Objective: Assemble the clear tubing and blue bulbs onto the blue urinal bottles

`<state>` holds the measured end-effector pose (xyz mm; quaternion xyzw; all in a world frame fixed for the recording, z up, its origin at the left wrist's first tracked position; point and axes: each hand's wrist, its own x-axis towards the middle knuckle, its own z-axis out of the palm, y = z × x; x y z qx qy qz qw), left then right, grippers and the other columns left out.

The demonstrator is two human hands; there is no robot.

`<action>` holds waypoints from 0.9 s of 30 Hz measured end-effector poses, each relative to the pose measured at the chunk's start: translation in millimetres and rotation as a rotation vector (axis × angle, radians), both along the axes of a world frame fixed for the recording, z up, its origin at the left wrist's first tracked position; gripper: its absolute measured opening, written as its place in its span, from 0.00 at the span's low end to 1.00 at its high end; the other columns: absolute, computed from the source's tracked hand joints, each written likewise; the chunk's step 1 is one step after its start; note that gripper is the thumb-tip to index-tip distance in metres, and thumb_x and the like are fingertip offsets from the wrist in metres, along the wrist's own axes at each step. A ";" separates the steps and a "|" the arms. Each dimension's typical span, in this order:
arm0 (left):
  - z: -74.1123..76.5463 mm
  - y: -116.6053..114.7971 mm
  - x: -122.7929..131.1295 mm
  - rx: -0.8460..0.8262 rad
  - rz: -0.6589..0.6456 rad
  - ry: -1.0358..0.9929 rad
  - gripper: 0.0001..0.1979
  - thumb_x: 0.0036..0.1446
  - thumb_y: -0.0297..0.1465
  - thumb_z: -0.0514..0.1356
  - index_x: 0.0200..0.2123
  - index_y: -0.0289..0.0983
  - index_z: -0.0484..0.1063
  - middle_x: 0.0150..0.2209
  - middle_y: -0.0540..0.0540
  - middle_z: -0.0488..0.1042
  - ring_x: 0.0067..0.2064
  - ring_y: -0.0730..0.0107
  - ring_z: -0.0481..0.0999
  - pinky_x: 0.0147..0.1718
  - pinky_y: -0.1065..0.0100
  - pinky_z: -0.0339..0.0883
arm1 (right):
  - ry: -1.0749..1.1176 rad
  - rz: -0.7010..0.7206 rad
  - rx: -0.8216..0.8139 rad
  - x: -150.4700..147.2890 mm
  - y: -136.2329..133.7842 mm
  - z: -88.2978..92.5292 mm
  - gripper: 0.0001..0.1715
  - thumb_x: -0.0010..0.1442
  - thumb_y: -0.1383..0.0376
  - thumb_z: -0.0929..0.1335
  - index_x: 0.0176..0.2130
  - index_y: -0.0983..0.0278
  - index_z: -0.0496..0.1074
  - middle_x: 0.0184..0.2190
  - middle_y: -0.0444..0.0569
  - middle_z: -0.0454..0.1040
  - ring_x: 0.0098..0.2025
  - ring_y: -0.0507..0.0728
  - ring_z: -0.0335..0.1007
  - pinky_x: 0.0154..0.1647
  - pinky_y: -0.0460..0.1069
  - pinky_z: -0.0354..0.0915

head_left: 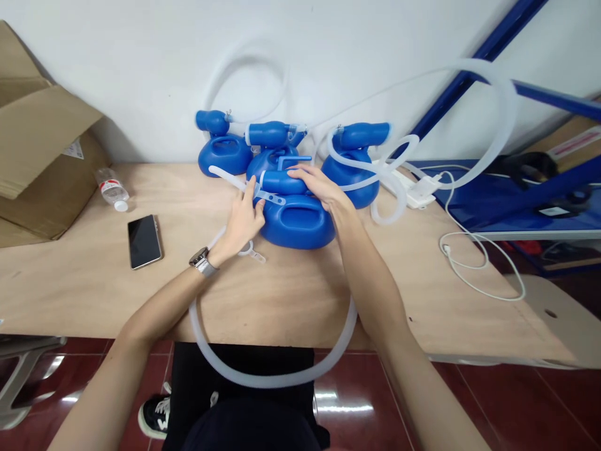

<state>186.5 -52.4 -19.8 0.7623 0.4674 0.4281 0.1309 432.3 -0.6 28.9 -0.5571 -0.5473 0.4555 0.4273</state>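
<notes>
A blue plastic jug with a handle slot lies on the wooden table in front of me. My right hand rests on top of its neck, fingers curled over it. My left hand pinches a translucent strap clip at the mouth of the jug's neck. A translucent corrugated hose loops from the jug area down over the table's front edge and back up. A white ring clip lies under my left wrist.
Three more blue jugs with hoses stand by the wall. A phone and a small bottle lie at left beside a cardboard box. A white power strip and cable lie right.
</notes>
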 end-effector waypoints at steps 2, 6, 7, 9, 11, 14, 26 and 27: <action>-3.2 -0.8 4.6 0.004 0.019 -0.009 0.34 0.77 0.41 0.57 0.80 0.37 0.60 0.75 0.28 0.68 0.76 0.37 0.68 0.76 0.36 0.61 | -0.021 -0.018 -0.002 -2.5 -0.9 2.5 0.27 0.58 0.45 0.76 0.54 0.50 0.83 0.48 0.44 0.86 0.56 0.66 0.82 0.60 0.61 0.79; -7.0 -3.1 8.7 -0.029 0.034 -0.066 0.33 0.78 0.42 0.56 0.80 0.39 0.60 0.78 0.29 0.65 0.74 0.39 0.72 0.72 0.38 0.67 | -0.029 -0.014 0.004 -2.7 -3.6 4.0 0.25 0.57 0.46 0.76 0.51 0.51 0.84 0.47 0.45 0.85 0.55 0.66 0.82 0.59 0.62 0.80; -5.7 -3.8 8.0 -0.043 0.035 -0.073 0.33 0.78 0.42 0.56 0.80 0.41 0.60 0.78 0.30 0.65 0.72 0.40 0.73 0.71 0.39 0.69 | -0.022 -0.012 0.000 -2.0 -4.2 3.6 0.24 0.57 0.46 0.77 0.50 0.51 0.84 0.47 0.45 0.85 0.55 0.67 0.82 0.59 0.62 0.79; 0.7 -5.3 4.3 -0.071 0.042 -0.052 0.33 0.78 0.45 0.56 0.80 0.43 0.61 0.76 0.33 0.69 0.69 0.42 0.77 0.70 0.42 0.71 | 0.000 -0.015 -0.017 -0.1 -4.8 2.2 0.23 0.56 0.46 0.77 0.49 0.51 0.83 0.47 0.44 0.85 0.56 0.66 0.82 0.60 0.61 0.79; 11.6 -6.7 -1.2 -0.101 0.050 0.018 0.33 0.79 0.47 0.57 0.80 0.42 0.63 0.72 0.32 0.73 0.66 0.43 0.79 0.67 0.46 0.72 | 0.025 -0.015 -0.031 1.6 -4.7 0.2 0.23 0.57 0.46 0.76 0.49 0.51 0.83 0.47 0.44 0.85 0.56 0.65 0.82 0.60 0.60 0.79; 29.7 -8.9 -8.0 -0.154 0.099 0.189 0.34 0.80 0.49 0.56 0.79 0.39 0.64 0.66 0.30 0.79 0.61 0.41 0.83 0.63 0.50 0.73 | 0.050 0.014 -0.018 2.8 -4.3 -2.2 0.23 0.58 0.46 0.76 0.49 0.52 0.82 0.47 0.44 0.85 0.56 0.64 0.82 0.61 0.59 0.79; 48.7 14.1 -35.8 -0.242 0.123 -0.027 0.33 0.82 0.52 0.43 0.64 0.37 0.78 0.54 0.35 0.85 0.55 0.45 0.85 0.60 0.53 0.72 | -0.040 0.012 0.036 2.7 -27.4 7.2 0.23 0.59 0.46 0.77 0.50 0.52 0.84 0.58 0.44 0.84 0.67 0.68 0.77 0.72 0.62 0.73; 53.7 17.3 -45.8 -0.231 0.088 0.014 0.33 0.81 0.53 0.46 0.68 0.37 0.76 0.57 0.35 0.84 0.59 0.44 0.84 0.63 0.53 0.71 | -0.043 0.013 0.039 2.8 -27.7 7.0 0.22 0.58 0.46 0.77 0.48 0.52 0.84 0.57 0.44 0.84 0.67 0.69 0.77 0.73 0.62 0.73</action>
